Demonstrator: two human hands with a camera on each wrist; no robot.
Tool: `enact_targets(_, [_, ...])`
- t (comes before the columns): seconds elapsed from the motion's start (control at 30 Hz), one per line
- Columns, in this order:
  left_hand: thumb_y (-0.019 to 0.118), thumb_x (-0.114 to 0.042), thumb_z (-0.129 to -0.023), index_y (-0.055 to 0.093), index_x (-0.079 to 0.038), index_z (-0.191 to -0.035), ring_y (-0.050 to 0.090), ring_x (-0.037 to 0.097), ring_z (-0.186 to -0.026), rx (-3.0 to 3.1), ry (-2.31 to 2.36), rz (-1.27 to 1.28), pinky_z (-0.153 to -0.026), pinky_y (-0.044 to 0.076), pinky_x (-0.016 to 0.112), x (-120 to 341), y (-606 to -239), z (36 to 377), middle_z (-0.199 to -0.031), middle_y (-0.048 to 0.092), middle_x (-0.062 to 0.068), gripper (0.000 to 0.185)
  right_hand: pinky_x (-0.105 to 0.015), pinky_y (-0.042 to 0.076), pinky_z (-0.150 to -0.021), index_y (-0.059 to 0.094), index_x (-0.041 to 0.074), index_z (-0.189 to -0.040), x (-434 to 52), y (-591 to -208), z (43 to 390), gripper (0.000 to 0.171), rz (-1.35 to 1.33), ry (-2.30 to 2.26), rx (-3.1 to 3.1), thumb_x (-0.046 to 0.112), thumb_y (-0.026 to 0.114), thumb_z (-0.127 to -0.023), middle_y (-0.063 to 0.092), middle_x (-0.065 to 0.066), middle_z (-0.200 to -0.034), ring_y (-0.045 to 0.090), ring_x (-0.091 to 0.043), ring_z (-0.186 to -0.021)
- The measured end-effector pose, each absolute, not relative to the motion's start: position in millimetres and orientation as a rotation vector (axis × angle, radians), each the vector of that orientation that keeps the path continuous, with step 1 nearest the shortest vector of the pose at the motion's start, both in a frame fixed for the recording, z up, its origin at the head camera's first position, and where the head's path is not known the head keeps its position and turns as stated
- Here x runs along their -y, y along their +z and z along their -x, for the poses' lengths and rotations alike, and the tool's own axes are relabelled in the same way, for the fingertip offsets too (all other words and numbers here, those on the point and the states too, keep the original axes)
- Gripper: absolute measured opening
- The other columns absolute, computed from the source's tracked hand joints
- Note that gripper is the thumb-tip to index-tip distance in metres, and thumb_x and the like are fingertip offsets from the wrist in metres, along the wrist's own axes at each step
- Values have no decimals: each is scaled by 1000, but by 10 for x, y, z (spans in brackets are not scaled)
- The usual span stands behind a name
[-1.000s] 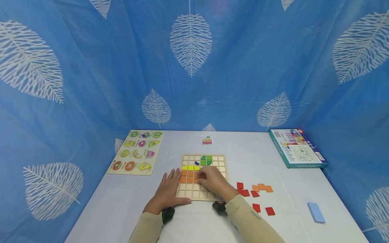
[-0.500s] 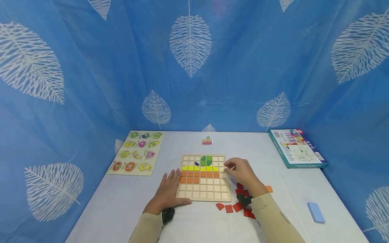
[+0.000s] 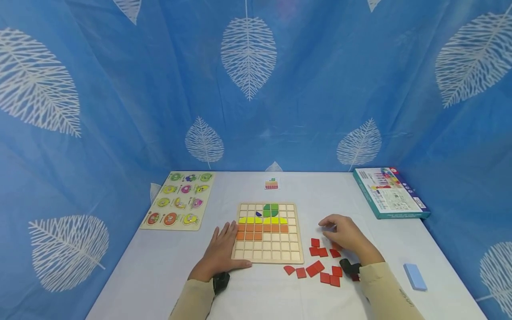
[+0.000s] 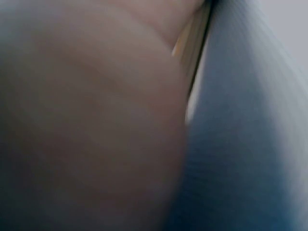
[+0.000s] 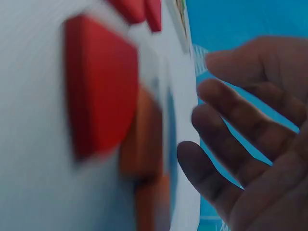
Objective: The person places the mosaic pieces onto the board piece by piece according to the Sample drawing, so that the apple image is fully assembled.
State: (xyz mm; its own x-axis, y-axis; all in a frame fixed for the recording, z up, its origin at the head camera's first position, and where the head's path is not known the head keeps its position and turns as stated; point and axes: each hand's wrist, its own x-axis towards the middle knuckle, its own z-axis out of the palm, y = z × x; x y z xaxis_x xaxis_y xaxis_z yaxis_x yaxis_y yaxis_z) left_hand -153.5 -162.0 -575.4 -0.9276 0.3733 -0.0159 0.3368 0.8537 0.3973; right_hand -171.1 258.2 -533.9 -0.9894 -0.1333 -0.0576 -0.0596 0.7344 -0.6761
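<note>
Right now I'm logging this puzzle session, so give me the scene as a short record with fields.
left hand: flat on the table, fingers against the left edge of the grid board
right hand: open, over the loose red tiles right of the board, holding nothing
board rows filled: green top, yellow, then orange; lower cells bare
also on table: peg puzzle, game box, blue block

Red tiles [image 3: 318,266]; blue leaf-print backdrop [image 3: 248,58]; orange, yellow board rows [image 3: 264,224].

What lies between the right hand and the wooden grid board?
Only bare white tabletop separates the right hand from the wooden grid board, seen in the head view.
</note>
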Motion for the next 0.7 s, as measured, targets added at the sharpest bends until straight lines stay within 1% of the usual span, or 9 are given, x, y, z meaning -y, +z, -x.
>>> enact_targets(0.13, [74,-86,-70,26,-3,-167,14,34,-159,-2936,590,-560,-125,3,56,1615,-5758,1548,-172,23,13,137,-58,50,-103,76,14,-111,-2731,-5373,1638,30,193,-1088,-2775,1,81,-84,69,-6,-121,61,-34,-117])
enact_targets(0.23, [74,-86,-70,25,-2,-167,14,33,-159,-2938,587,-568,-125,3,56,1613,-5766,1557,-172,23,14,137,-60,47,-106,76,16,-109,-2846,-5395,1588,33,231,-1105,-2748,-1,81,-82,69,-6,-122,60,-37,-121])
enact_targets(0.47, [74,-86,-70,25,-2,-167,14,34,-159,-2929,593,-569,-125,2,56,1618,-5772,1561,-172,22,14,137,-59,48,-106,74,21,-109,-2994,-5431,1532,39,325,-1131,-2676,-4,84,-80,67,0,-122,58,-32,-120])
enact_targets(0.6, [73,-87,-70,25,-2,-166,14,34,-158,-2933,591,-569,-125,3,56,1620,-5782,1559,-172,23,14,138,-57,51,-103,74,20,-109,-2995,-5434,1528,39,406,-1109,-2671,-3,85,-80,67,2,-119,59,-30,-115])
enact_targets(0.7, [74,-87,-69,26,-1,-166,15,35,-158,-2936,598,-569,-125,4,57,1621,-5786,1553,-172,24,15,138,-53,53,-102,75,20,-109,-2966,-5432,1525,36,389,-1094,-2694,-2,86,-82,68,5,-113,61,-25,-111])
